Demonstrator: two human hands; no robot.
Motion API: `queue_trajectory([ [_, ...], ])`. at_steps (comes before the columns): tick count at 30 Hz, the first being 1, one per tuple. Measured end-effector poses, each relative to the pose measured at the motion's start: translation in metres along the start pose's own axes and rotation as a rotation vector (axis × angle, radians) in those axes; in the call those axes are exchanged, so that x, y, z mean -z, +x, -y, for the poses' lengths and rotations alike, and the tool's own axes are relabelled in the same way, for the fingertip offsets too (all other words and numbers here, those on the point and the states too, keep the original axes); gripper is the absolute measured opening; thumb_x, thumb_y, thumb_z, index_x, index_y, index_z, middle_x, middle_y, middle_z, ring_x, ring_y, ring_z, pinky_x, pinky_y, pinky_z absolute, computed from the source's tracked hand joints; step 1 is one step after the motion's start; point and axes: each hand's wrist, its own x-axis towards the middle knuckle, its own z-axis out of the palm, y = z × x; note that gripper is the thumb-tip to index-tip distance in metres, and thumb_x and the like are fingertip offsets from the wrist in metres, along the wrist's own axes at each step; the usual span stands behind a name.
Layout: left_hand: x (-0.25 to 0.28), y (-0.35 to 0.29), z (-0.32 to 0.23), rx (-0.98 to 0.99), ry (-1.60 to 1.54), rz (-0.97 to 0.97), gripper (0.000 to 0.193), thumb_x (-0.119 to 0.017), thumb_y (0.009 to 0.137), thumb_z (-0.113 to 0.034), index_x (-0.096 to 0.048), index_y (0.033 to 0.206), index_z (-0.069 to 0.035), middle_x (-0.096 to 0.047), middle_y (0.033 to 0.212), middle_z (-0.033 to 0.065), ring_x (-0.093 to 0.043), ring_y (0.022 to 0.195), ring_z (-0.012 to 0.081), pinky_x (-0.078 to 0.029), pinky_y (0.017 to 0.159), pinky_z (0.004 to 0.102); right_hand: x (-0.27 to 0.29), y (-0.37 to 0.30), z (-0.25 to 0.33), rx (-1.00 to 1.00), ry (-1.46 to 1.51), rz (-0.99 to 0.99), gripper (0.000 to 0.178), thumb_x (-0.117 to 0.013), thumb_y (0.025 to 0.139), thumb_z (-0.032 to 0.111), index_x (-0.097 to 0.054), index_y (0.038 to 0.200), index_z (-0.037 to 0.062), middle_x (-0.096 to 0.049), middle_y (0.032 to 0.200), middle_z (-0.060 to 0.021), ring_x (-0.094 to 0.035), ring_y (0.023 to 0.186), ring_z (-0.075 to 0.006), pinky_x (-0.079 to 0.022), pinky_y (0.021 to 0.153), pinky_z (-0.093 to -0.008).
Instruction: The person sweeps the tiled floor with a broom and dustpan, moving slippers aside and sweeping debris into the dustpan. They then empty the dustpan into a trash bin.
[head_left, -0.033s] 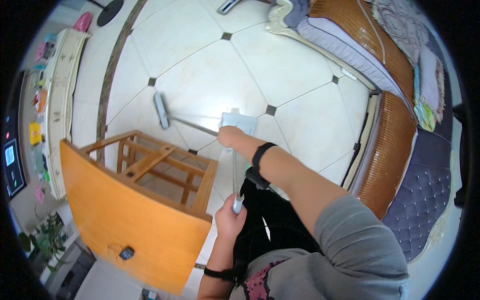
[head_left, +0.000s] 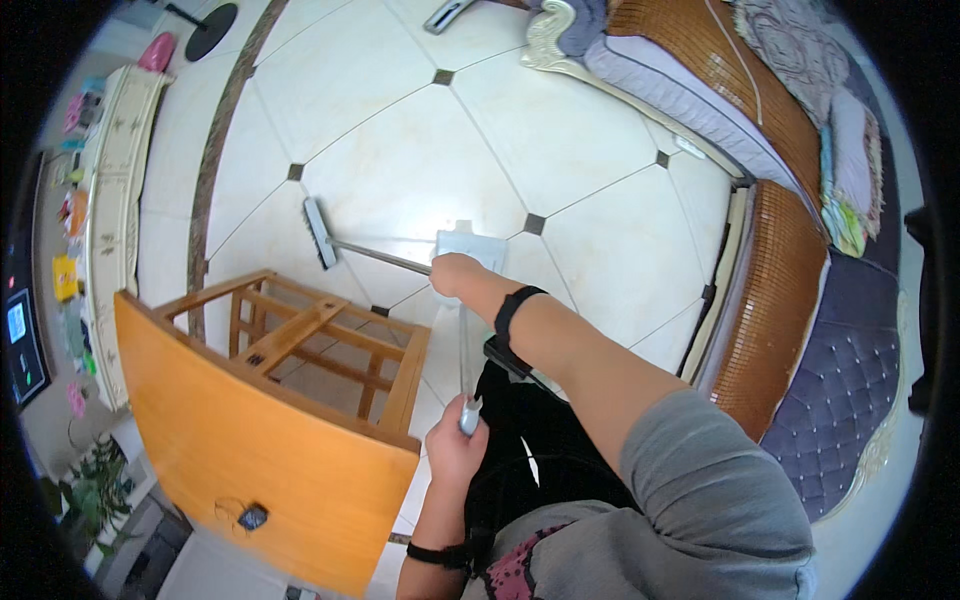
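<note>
Broom (head_left: pixel 380 256), head on the floor tiles (head_left: pixel 390 150) near the wooden table (head_left: pixel 260 430), handle clasped in the right hand (head_left: pixel 457 275); left hand (head_left: pixel 456 440) grips a long-handled dustpan (head_left: pixel 482 247). Sweeping seems underway; the next stroke probably needs a steady pan.

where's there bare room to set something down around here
The widest free patch is the pale floor bordered by the broom, the dustpan and the sofa. The wooden table is also bare on top, except around a small corded dark gadget. The cabinet at far left is crowded with small things.
</note>
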Motion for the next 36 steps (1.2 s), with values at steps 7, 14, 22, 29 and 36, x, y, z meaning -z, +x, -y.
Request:
queue_trajectory([
  [7, 0.005, 0.004, -0.010, 0.075, -0.029, 0.066, 0.036, -0.061, 0.069, -0.003, -0.055, 0.105, -0.003, -0.060, 0.076, 0.0105, -0.054, 0.062, 0.0130, -0.046, 0.059, 0.0263, 0.062, 0.003, -0.143, -0.319, 0.088, -0.218, 0.038, -0.047, 0.080, 0.034, -0.062, 0.093, 0.0007, -0.060, 0.099, -0.0200, -0.056, 0.092, -0.0353, -0.044, 0.080, -0.0424],
  [14, 0.000, 0.019, -0.017, -0.075, -0.025, 0.007, 0.034, -0.061, 0.068, -0.004, -0.057, 0.102, -0.004, -0.058, 0.068, 0.0138, -0.057, 0.057, 0.0180, -0.046, 0.056, 0.0283, 0.069, -0.060, -0.285, -0.563, 0.549, -0.349, 0.036, -0.044, 0.085, 0.030, -0.051, 0.072, -0.0024, -0.051, 0.055, -0.0152, -0.050, 0.040, -0.0267, -0.039, 0.037, -0.0414],
  [22, -0.008, 0.052, -0.053, -0.123, 0.080, 0.087, 0.035, -0.062, 0.068, -0.005, -0.058, 0.103, -0.004, -0.060, 0.073, 0.0156, -0.060, 0.062, 0.0220, -0.048, 0.058, 0.0298, -0.013, -0.184, -0.322, -0.834, 0.925, -0.579, 0.037, -0.041, 0.087, 0.032, -0.047, 0.071, -0.0012, -0.046, 0.048, -0.0119, -0.044, 0.033, -0.0218, -0.037, 0.032, -0.0391],
  [29, -0.030, 0.070, -0.082, -0.225, 0.144, 0.136, 0.035, -0.060, 0.069, -0.002, -0.057, 0.104, -0.003, -0.060, 0.075, 0.0146, -0.057, 0.059, 0.0183, -0.047, 0.059, 0.0267, 0.008, -0.146, -0.386, -0.812, 0.908, -0.421, 0.047, -0.038, 0.088, 0.040, -0.050, 0.067, -0.0011, -0.047, 0.047, -0.0137, -0.048, 0.038, -0.0266, -0.040, 0.039, -0.0405],
  [36, -0.036, 0.082, -0.097, -0.146, 0.099, 0.207, 0.035, -0.056, 0.070, 0.001, -0.056, 0.105, -0.001, -0.058, 0.082, 0.0085, -0.049, 0.068, 0.0100, -0.043, 0.065, 0.0226, -0.189, -0.300, -0.331, -0.933, 1.216, -0.436, 0.034, -0.043, 0.084, 0.035, -0.049, 0.079, 0.0026, -0.043, 0.044, -0.0095, -0.041, 0.029, -0.0209, -0.032, 0.028, -0.0362],
])
